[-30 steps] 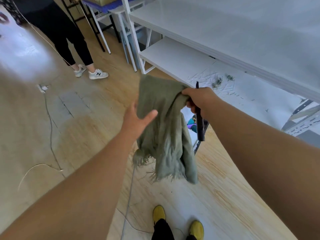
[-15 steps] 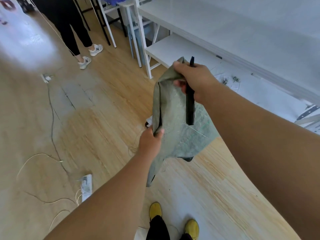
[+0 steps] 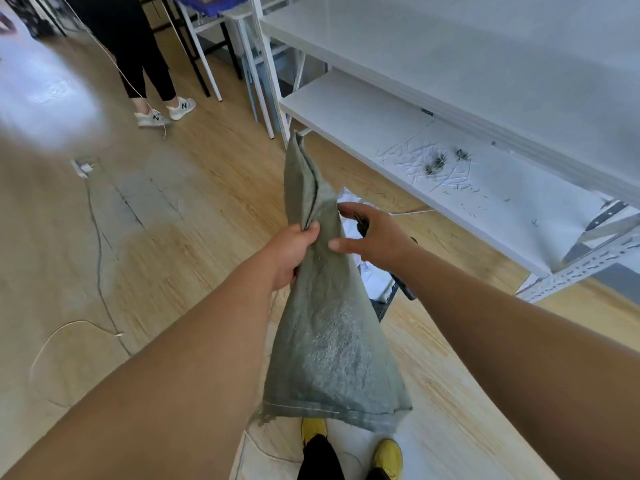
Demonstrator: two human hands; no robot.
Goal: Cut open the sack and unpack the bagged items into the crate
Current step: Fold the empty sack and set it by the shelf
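Right hand (image 3: 372, 237) dropped beside sack (image 3: 329, 323), fingers spread; left hand (image 3: 291, 251) pinches fold.

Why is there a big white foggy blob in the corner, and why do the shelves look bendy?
Head view: the white blob at upper left is a blurred smear, cause unclear; the wide-angle lens bows the shelves; the sack stays fairly sharp.

Bright daylight — blurred white glare upper left, wide-angle warp
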